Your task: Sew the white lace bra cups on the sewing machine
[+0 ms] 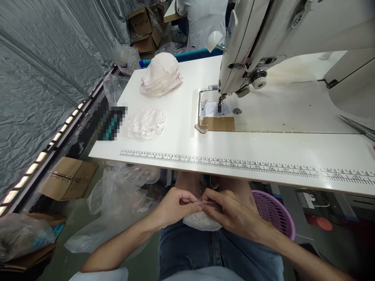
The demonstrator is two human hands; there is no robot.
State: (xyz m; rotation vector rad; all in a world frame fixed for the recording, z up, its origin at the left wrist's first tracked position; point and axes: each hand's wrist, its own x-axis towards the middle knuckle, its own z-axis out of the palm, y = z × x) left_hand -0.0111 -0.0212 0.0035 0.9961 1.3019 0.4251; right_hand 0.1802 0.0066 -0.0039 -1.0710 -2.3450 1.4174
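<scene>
Over my lap, in front of the table edge, both hands pinch a white lace piece (202, 222). My left hand (177, 207) grips its upper edge between thumb and fingers. Close beside it, my right hand (227, 208) holds the same edge, fingertips nearly touching the left ones. Part of the lace is hidden under the right hand. On the table, a flat white lace piece (147, 123) lies at the left, with a stack of pale pink fabric cups (162, 74) behind it.
A sewing machine (243, 50) stands on the white table (175, 144), which has a printed ruler along its front edge. Scissors (356, 125) lie at the right. Below are a purple basket (275, 210), plastic bags (114, 207) and a cardboard box (68, 177). A person (206, 23) is beyond the table.
</scene>
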